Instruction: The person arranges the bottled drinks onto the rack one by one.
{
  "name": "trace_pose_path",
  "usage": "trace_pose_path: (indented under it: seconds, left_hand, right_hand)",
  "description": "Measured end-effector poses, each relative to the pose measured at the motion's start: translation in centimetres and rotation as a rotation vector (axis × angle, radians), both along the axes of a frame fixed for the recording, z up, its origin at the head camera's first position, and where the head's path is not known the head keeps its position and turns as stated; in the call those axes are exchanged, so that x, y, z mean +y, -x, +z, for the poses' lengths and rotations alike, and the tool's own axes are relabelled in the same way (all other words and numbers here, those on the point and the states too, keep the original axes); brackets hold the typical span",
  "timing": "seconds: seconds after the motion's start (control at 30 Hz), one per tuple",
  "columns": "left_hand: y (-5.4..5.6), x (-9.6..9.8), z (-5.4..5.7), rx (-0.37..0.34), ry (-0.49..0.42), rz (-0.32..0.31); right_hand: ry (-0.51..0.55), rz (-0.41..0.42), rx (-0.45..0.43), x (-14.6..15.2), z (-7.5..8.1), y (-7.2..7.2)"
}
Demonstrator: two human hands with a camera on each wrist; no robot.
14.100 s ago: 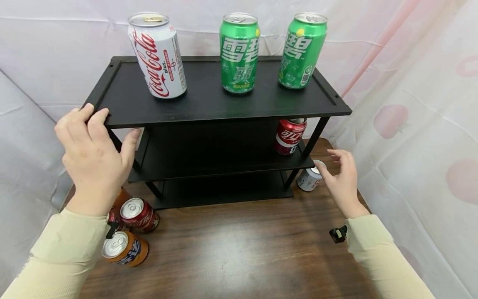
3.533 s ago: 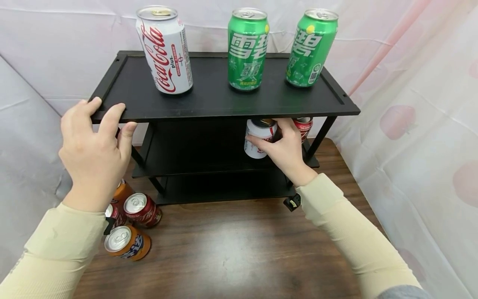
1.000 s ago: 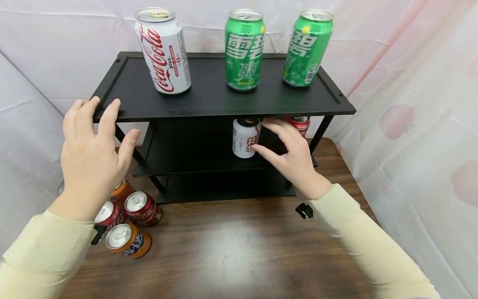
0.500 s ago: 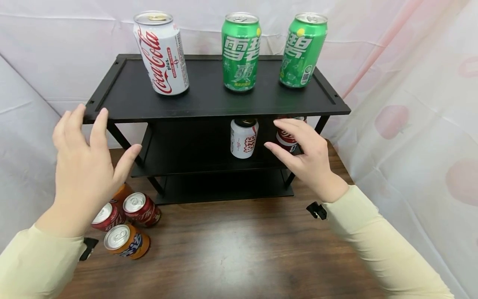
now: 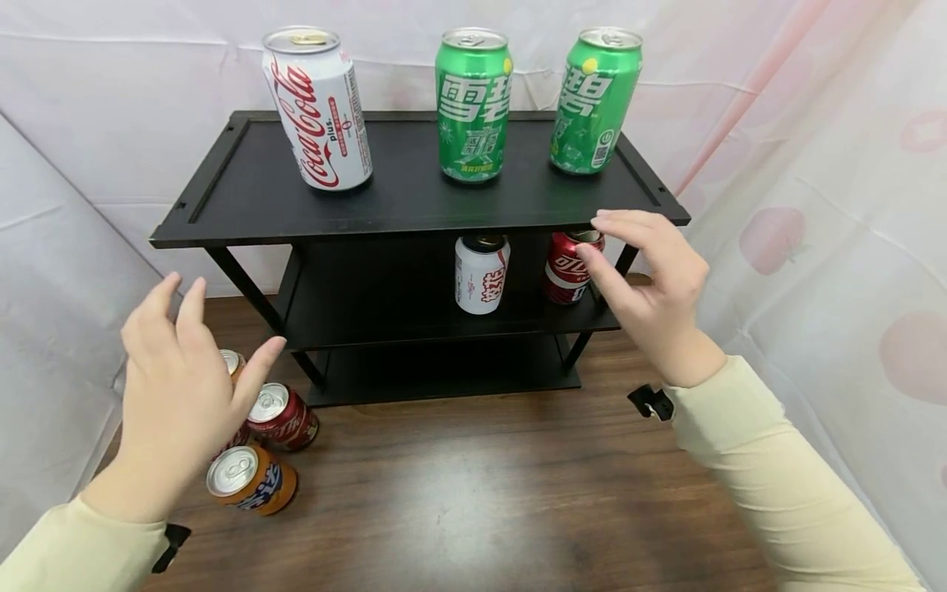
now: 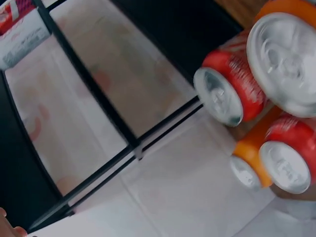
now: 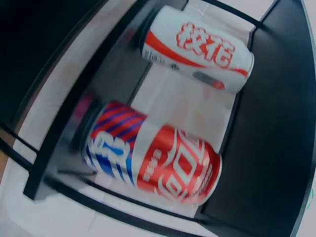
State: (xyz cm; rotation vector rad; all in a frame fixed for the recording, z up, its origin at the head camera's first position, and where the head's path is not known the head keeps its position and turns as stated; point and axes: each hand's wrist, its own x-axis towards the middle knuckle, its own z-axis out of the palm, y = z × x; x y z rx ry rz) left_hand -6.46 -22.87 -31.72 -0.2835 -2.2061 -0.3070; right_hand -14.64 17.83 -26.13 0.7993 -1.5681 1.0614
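My left hand, fingers spread and holding nothing, hovers over several soda cans on the table left of the black shelf. An orange can and a dark red can show beside it; others are partly hidden behind it. My right hand is in front of the shelf's right end, thumb and fingers apart with nothing between them. It overlaps the edge of a red cola can standing on the middle tier. Left of that can stands a white can, upright; both also show in the right wrist view.
On the top tier stand a white Coca-Cola can and two green cans, one mid-tier and one at the right. Thin black posts join the tiers. Pale curtains enclose the wooden table.
The white can, earlier on the table at right, now stands on the middle tier, released by my right hand, which drew back rightward. My left hand left the top tier's corner and moved down.
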Motion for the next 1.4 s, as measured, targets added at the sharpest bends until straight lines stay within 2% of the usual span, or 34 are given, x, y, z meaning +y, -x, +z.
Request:
trace_pose_path:
  seconds: [0.23, 0.5, 0.63, 0.73, 0.9, 1.0, 1.2, 1.3, 1.4]
  left_hand:
    - [-1.0, 0.3, -1.7, -0.171, 0.032, 0.019]
    - [-1.4, 0.2, -4.0, -0.153, 0.105, 0.007]
    - [-1.8, 0.1, -5.0, -0.167, 0.112, 0.019]
    - [-2.1, -0.2, -5.7, -0.202, 0.114, 0.035]
    - [-2.9, -0.7, -6.7, -0.325, 0.067, 0.091]
    - [-3.5, -0.9, -7.5, -0.352, 0.048, 0.113]
    - [-4.8, -1.3, -9.0, -0.335, 0.067, 0.102]
    - [-5.2, -1.6, -9.6, -0.356, 0.097, 0.105]
    - [-5.7, -1.9, -10.3, -0.419, 0.107, 0.12]
  right_hand:
    - [0.009, -0.138, -0.072, 1.9, 0.1, 1.6]
    - [0.021, -0.2, -0.178, 2.7, 0.5, 2.1]
    - [0.065, -0.179, -0.22, 2.5, 0.9, 2.0]
    - [0.143, -0.125, -0.232, 2.3, 0.8, 2.1]
    - [0.306, 0.003, -0.191, 2.0, -0.1, 2.9]
    - [0.363, 0.048, -0.149, 1.9, -0.6, 3.3]
    - [0.397, 0.045, -0.089, 1.8, -1.3, 4.1]
    - [0.399, 0.03, -0.063, 1.8, -1.5, 4.4]
    - [0.4, 0.003, -0.041, 1.7, -1.8, 4.7]
